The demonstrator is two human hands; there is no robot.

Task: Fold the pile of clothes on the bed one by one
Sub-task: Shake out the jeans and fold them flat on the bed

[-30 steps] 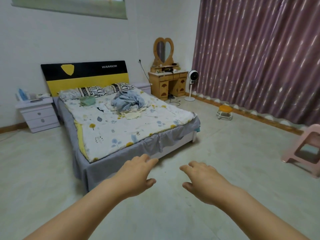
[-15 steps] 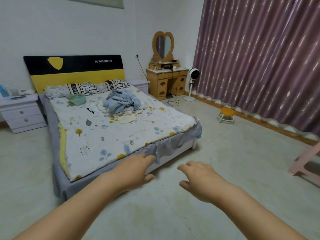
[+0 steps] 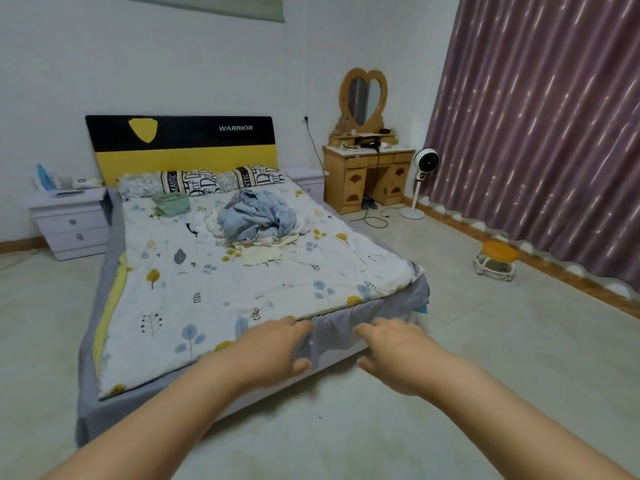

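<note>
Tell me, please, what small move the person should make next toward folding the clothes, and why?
Probably step closer along the bed and reach for the pile of clothes. The left hand and right hand are held out empty over the foot end, while the pile lies far up near the pillows.

The pile of clothes [image 3: 258,221] lay unfolded on the bed [image 3: 214,292], toward its far half, just short of the pillows. A crumpled light-blue garment [image 3: 256,216] sat heaped on top, with white pieces spilling beneath it and a pale cream piece [image 3: 260,255] lying flatter at the near edge of the pile.
</note>
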